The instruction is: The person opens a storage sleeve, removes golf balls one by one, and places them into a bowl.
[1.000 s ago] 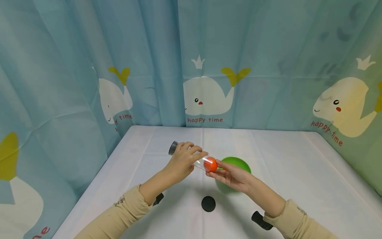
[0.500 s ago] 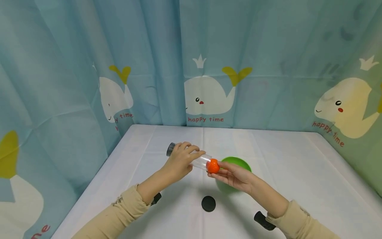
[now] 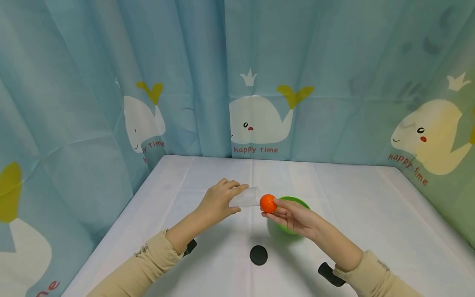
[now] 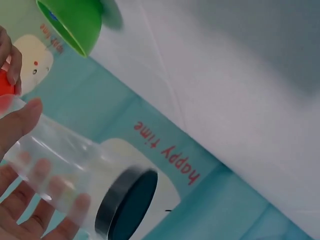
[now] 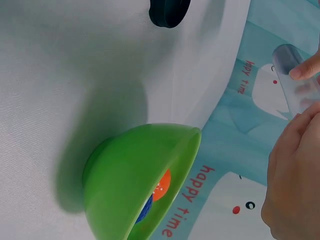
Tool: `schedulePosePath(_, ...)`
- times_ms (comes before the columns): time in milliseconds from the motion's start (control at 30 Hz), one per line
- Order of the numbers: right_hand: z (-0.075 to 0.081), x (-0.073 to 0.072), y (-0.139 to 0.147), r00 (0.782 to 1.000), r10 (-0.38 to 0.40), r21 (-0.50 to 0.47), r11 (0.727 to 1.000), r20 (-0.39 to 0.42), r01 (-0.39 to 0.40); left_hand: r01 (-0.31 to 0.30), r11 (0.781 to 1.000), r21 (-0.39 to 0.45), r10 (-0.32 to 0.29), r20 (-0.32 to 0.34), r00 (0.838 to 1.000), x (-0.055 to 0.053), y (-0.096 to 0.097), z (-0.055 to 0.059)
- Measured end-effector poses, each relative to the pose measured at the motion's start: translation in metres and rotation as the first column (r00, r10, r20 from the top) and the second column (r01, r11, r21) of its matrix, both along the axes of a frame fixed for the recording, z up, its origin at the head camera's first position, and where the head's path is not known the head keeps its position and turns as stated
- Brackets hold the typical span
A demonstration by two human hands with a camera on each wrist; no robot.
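My left hand point(image 3: 219, 201) grips a clear plastic bottle point(image 3: 245, 197), which lies nearly level above the table with its open mouth to the right. In the left wrist view, the thumb and fingers wrap its clear wall and a dark base point(image 4: 126, 204) closes the other end. Just outside the mouth, my right hand point(image 3: 298, 219) pinches an orange ball point(image 3: 268, 203) between thumb and fingertips. Below and behind that hand stands a green bowl point(image 5: 135, 165), partly hidden in the head view. Inside the bowl are an orange ball point(image 5: 162, 186) and something blue point(image 5: 145, 209).
A round black lid point(image 3: 258, 255) lies on the white tabletop point(image 3: 208, 272) in front of the bowl. Blue curtains point(image 3: 185, 82) with whale prints hang around the table's back and sides. Black wrist devices point(image 3: 331, 274) show beside both sleeves.
The orange ball, earlier within the bottle's end, has come out to the right in the right hand's fingers. The left hand has drawn the bottle slightly left and tipped it closer to level.
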State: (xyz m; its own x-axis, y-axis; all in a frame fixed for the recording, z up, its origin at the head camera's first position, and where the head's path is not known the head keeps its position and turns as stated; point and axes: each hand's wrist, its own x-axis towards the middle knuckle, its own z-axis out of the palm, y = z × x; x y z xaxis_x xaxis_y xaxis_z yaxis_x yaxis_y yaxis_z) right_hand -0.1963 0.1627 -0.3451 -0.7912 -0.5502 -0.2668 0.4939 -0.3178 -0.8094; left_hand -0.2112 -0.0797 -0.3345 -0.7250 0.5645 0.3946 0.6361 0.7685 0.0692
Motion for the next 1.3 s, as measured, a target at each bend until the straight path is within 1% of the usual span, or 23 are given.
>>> schedulePosePath(100,0.001,0.000,0.001,1.000,0.003,-0.002,1.000,-0.007,-0.003,0.000,1.000,0.030,-0.001,0.012,1.000,0.000,-0.001,-0.001)
schedulePosePath(233,0.001,0.001,0.001,1.000,0.005,0.003,1.000,-0.013,-0.005,-0.005,0.999,0.043,0.004,0.020,1.000,0.000,-0.003,-0.001)
schedulePosePath(367,0.001,0.002,0.002,0.999,0.007,0.012,1.000,-0.038,-0.007,-0.002,0.999,0.054,0.001,0.026,1.000,0.001,-0.003,-0.001)
schedulePosePath(567,0.001,0.003,0.005,0.996,0.011,0.054,0.999,-0.094,-0.006,0.000,0.996,0.091,-0.006,0.063,0.998,0.003,-0.005,-0.002)
schedulePosePath(767,-0.001,0.001,0.006,0.991,0.030,0.109,0.994,-0.133,-0.015,-0.006,0.992,0.127,0.000,0.051,0.999,0.002,-0.008,-0.005)
schedulePosePath(900,-0.002,0.001,0.007,0.983,0.039,0.180,0.984,-0.182,-0.005,-0.010,0.991,0.137,0.006,0.033,0.999,0.004,-0.010,-0.005)
schedulePosePath(1100,-0.005,0.002,0.010,0.962,0.076,0.306,0.952,-0.263,0.009,-0.055,0.989,0.139,0.047,0.055,0.997,0.007,-0.015,-0.006)
schedulePosePath(1233,-0.007,0.001,0.013,0.950,0.085,0.356,0.934,-0.302,0.030,-0.068,0.987,0.144,0.059,0.065,0.996,0.008,-0.017,-0.008)
schedulePosePath(1300,-0.007,0.000,0.014,0.943,0.081,0.383,0.922,-0.324,0.052,-0.073,0.984,0.164,0.061,0.075,0.995,0.008,-0.017,-0.008)
